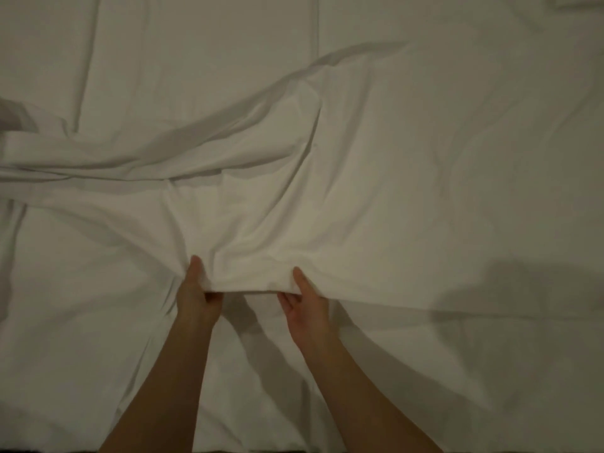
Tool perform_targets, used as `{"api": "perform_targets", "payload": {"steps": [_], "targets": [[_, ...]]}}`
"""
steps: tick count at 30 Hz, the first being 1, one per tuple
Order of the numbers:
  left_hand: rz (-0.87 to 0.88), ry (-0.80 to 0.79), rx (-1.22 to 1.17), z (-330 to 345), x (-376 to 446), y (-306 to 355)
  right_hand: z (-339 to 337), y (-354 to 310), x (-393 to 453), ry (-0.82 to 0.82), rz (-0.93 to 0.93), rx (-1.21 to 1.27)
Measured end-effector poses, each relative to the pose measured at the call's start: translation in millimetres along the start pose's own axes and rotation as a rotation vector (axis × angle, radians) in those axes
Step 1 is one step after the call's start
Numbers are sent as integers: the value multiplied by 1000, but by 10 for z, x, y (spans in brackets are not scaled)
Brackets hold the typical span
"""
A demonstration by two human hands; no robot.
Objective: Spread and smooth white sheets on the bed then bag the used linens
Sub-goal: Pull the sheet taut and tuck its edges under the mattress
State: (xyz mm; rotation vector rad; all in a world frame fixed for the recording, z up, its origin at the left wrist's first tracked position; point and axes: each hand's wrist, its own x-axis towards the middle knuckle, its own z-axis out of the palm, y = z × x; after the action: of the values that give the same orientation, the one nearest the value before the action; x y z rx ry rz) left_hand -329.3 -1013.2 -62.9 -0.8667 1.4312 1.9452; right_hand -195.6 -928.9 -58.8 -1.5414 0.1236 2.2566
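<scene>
A white sheet fills nearly the whole frame, spread over the bed. Little else shows: a bunched grey-white fold of cloth sits at the left edge, a small raised patch of white fabric lies in the upper right corner, and a dark strip runs along the bottom edge. A broad shadow falls on the sheet at the right, and narrower arm shadows lie between the forearms. Nothing lies on top of the sheet near the hands.

The left hand and the right hand pinch the sheet's near edge at lower centre, thumbs on top and fingers curled under, close together but apart, with a short taut span of hem between them. The edge is lifted off the layer beneath. From the grip, folds fan toward the upper left, where a long ridge runs from the left edge to the upper centre. Straight crease lines run top to bottom in the upper left and upper centre. The right half lies flatter, with soft ripples
</scene>
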Motion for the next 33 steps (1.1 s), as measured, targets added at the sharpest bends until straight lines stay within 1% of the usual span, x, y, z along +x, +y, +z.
{"api": "perform_targets", "payload": {"steps": [1,4,6,8,9,11,15,17,20,23,25,28,29,30,33], "targets": [[28,-11,-18,46,38,92,30,12,11,24,-36,0],[63,47,-46,6,156,270,-14,114,-13,127,-113,-9],[-3,78,-5,-196,196,216,-111,263,-21,224,-130,10],[-95,82,17,-377,237,192,-154,387,-23,272,-171,54],[-133,83,19,-423,281,241,-131,439,-14,272,-196,70],[-170,52,27,-413,418,452,-32,586,10,221,-230,60],[-109,-16,110,-364,741,1070,346,1046,-21,136,-201,87],[-79,-64,115,-393,837,1358,529,1233,-18,110,-229,134],[-53,-52,177,-499,892,1515,594,1386,5,183,-327,197],[-117,36,272,-770,859,1397,503,1491,12,284,-340,222],[-205,29,232,-878,881,1376,527,1567,32,297,-304,207],[-359,-139,31,-801,956,1553,722,1678,91,225,-235,159],[-370,-184,-18,-749,962,1657,811,1735,104,193,-212,143],[-349,-197,-36,-719,983,1758,895,1796,122,168,-196,135],[-223,-193,-14,-752,1097,2042,1083,1928,122,119,-199,180]]}}
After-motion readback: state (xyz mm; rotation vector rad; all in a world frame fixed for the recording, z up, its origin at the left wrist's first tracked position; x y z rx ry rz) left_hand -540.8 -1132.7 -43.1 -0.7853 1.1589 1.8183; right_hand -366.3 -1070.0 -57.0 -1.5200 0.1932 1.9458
